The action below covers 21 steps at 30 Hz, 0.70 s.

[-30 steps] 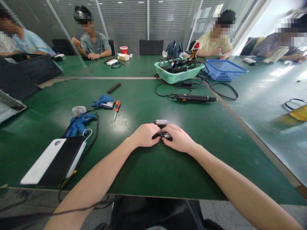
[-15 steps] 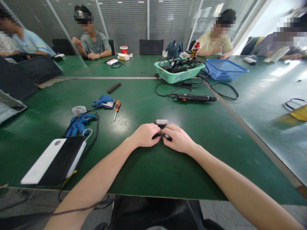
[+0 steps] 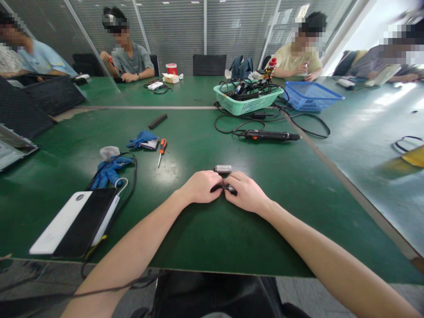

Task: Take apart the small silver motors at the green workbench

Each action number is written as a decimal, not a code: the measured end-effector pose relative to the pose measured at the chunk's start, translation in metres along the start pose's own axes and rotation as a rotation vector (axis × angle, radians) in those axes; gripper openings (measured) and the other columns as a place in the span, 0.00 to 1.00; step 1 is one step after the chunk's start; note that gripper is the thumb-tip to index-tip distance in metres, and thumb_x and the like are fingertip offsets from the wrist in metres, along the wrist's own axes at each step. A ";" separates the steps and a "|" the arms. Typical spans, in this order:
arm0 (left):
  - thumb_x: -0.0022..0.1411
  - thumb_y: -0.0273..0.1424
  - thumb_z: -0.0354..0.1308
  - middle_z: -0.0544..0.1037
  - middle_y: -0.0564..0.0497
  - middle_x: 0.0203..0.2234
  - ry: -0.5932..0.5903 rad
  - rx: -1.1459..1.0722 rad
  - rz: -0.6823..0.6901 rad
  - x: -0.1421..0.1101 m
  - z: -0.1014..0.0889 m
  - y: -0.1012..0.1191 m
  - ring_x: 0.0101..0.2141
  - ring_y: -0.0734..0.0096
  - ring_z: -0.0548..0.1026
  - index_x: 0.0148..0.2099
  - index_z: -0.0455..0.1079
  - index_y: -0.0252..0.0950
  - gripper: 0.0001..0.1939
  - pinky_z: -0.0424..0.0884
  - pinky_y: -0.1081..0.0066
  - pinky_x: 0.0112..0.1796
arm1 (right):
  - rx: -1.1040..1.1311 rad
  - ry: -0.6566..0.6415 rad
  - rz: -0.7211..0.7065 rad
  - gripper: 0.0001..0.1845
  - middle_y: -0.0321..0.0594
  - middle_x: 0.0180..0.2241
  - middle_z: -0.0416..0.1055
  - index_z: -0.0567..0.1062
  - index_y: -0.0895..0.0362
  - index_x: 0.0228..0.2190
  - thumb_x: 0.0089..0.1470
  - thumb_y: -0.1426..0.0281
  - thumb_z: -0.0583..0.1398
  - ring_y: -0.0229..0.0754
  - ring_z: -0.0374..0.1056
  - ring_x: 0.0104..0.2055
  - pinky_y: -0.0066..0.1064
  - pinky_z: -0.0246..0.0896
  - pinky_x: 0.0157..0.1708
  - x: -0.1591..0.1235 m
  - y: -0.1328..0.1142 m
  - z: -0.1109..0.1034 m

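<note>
Where the green counter runs out to the left, a white-and-black tablet case sits near the edge, beside a blue rubber glove and a looped black cable. A second blue glove lies farther out, with an orange-handled screwdriver just to its right.

At the middle, the left hand and right hand are curled narrow, knuckles up and almost touching, their fingertips pinching a small dark part between them; the fingers hide its exact form. A short metal cylinder lies just beyond them, apart from the fingers. With a piece this small, low forearms and closely kept fingertips likely give the steadiest control.

Farther right, a corded electric screwdriver lies on the counter, below a mint-green plastic basket crammed with tangled cables and tools. Beyond that, a blue plastic basket sits near the counter's far corner; nothing inside it can be made out clearly.
</note>
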State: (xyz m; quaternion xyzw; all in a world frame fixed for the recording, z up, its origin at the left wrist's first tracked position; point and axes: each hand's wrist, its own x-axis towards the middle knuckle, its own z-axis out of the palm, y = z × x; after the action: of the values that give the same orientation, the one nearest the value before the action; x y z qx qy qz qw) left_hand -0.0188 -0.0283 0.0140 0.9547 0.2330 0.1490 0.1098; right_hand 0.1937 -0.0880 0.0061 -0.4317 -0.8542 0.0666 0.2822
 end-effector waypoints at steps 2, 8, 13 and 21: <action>0.65 0.34 0.56 0.77 0.48 0.36 0.001 -0.004 0.001 0.000 0.000 0.000 0.39 0.63 0.75 0.40 0.70 0.37 0.06 0.70 0.65 0.41 | 0.000 -0.003 0.001 0.06 0.43 0.38 0.73 0.72 0.53 0.35 0.56 0.75 0.59 0.49 0.68 0.43 0.43 0.68 0.46 0.000 0.001 0.000; 0.66 0.34 0.56 0.77 0.49 0.35 0.007 0.004 0.014 0.000 0.001 -0.001 0.38 0.64 0.75 0.40 0.70 0.37 0.06 0.69 0.66 0.40 | -0.008 -0.005 0.001 0.05 0.43 0.38 0.73 0.73 0.53 0.35 0.57 0.75 0.59 0.49 0.69 0.43 0.42 0.67 0.46 -0.001 0.001 0.001; 0.66 0.34 0.56 0.77 0.48 0.36 -0.005 0.006 0.016 0.000 0.001 -0.001 0.39 0.64 0.75 0.40 0.70 0.37 0.06 0.70 0.66 0.40 | -0.021 0.001 -0.007 0.03 0.44 0.37 0.73 0.72 0.54 0.35 0.58 0.74 0.59 0.48 0.68 0.42 0.41 0.67 0.45 -0.001 0.001 0.002; 0.66 0.34 0.56 0.77 0.48 0.36 -0.003 0.011 0.020 0.001 0.000 -0.001 0.39 0.64 0.75 0.40 0.70 0.37 0.06 0.70 0.66 0.40 | -0.023 -0.010 -0.010 0.03 0.44 0.38 0.72 0.73 0.54 0.34 0.58 0.73 0.59 0.48 0.68 0.43 0.41 0.67 0.45 -0.001 0.003 0.002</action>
State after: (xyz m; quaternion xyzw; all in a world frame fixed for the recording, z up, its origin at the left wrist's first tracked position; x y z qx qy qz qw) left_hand -0.0185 -0.0271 0.0142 0.9578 0.2240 0.1473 0.1034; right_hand 0.1950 -0.0871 0.0031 -0.4304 -0.8584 0.0576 0.2731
